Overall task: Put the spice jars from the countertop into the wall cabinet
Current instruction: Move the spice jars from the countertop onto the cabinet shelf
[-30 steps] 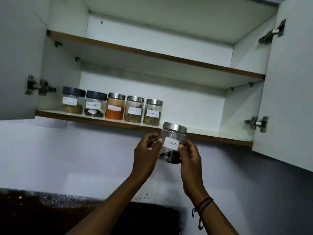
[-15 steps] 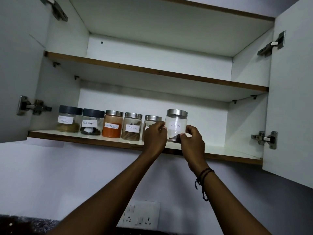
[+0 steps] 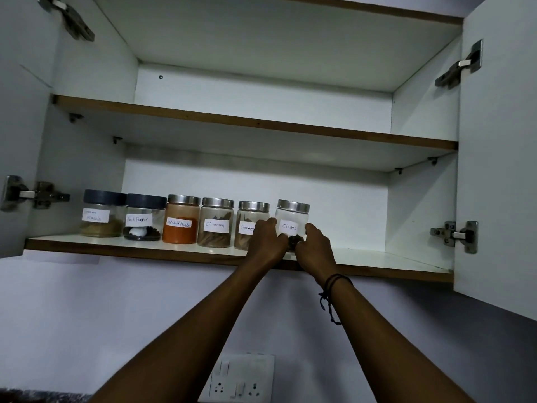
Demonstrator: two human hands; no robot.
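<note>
Up on the shelf [image 3: 186, 251], both hands [image 3: 290, 244] grip the "Cloves" jar [image 3: 292, 218].

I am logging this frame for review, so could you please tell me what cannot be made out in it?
- Head view: the lower part of the Cloves jar is hidden by the left hand and right hand.
- Second Cinnamon jar: label end covered by the left hand.
- Countertop: cut off by the bottom edge.
- Upper shelf top: hidden from below.
</note>
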